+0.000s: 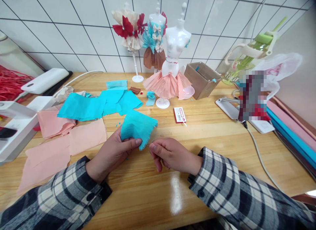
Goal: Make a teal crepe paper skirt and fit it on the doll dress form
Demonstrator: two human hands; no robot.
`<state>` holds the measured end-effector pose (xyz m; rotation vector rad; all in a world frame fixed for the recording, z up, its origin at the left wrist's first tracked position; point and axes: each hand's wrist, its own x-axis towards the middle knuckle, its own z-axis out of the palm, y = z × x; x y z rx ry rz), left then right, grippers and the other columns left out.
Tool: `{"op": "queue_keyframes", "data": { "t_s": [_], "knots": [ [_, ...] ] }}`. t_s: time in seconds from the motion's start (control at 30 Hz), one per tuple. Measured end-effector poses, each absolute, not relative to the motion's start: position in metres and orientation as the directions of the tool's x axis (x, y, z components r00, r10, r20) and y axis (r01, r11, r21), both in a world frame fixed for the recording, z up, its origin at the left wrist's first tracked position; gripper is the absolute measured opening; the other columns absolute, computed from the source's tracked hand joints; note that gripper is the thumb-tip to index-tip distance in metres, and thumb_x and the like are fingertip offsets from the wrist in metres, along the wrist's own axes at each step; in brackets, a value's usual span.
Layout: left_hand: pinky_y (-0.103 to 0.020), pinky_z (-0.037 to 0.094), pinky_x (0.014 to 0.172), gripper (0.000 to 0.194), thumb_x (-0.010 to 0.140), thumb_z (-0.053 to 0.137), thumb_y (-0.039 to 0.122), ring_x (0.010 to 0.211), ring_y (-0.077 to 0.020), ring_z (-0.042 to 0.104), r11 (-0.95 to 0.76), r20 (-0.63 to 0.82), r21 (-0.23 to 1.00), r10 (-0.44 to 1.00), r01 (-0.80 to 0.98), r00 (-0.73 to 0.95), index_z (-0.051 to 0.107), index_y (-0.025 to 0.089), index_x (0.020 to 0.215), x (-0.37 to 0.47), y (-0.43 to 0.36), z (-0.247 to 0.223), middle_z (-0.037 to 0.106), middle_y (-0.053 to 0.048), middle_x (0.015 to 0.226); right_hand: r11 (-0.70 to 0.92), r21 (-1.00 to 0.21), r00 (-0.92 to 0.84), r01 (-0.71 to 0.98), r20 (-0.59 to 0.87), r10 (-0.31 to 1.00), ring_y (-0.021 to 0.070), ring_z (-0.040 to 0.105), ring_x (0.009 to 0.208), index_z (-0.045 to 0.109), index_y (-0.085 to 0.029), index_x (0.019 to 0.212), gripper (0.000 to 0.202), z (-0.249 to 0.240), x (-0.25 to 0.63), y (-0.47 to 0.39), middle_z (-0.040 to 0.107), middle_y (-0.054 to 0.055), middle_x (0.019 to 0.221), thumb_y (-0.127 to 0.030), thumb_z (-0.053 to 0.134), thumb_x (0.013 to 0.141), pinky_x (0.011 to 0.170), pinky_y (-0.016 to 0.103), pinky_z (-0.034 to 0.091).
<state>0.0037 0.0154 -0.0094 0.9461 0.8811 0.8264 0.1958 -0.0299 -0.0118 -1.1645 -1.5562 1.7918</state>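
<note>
My left hand (120, 146) pinches a piece of turquoise crepe paper (138, 126) between thumb and fingers. The paper stands up from the hand, slightly gathered, with a frayed, fringed right edge. Just to its right, my right hand (166, 152) is closed with thumb and forefinger pressed together, apart from the paper. A faint thin line shows near those fingertips, too fine to name. Beyond the hands stands a white dress-form mannequin (176, 42) wearing a pleated peach paper skirt (168, 85). A small red-and-white packet (179, 115) with a white tail lies in front of it.
Turquoise sheets (81, 106) and peach sheets (49, 154) lie at left, beside a white power strip (19, 137). Two dressed mannequins (134, 42) stand by the tiled wall. At right are a cardboard box (202, 83), a bottle (259, 52), a phone stand (228, 108) and cables.
</note>
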Motion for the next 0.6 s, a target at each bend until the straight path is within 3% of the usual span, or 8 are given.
{"op": "queue_keyframes", "data": {
  "t_s": [0.17,0.6],
  "knots": [
    [-0.029,0.049,0.066,0.034,0.060,0.085,0.024,0.067,-0.0174,0.061,0.352,-0.254,0.916,0.882,-0.195,0.398,0.067,0.020,0.089,0.0033,0.0148,-0.0090,0.070,-0.002,0.077,-0.222,-0.958,-0.516,0.181,-0.285,0.808,0.0058,0.040,0.041,0.050,-0.018,0.075,0.047,-0.0132,0.1965,-0.0297,0.058,-0.004,0.053,-0.057,0.035,0.096,0.046,0.019,0.033],
    [-0.028,0.047,0.069,0.036,0.063,0.084,0.021,0.074,-0.0167,0.061,0.323,-0.222,0.918,0.900,-0.232,0.374,0.064,0.020,0.093,0.0033,0.0177,-0.0096,0.070,-0.002,0.088,-0.273,-0.950,-0.475,0.153,-0.313,0.822,0.0053,0.041,0.038,0.048,-0.019,0.077,0.044,-0.0173,0.1947,-0.0298,0.059,-0.004,0.054,-0.058,0.038,0.095,0.040,0.018,0.031]
  ]
}}
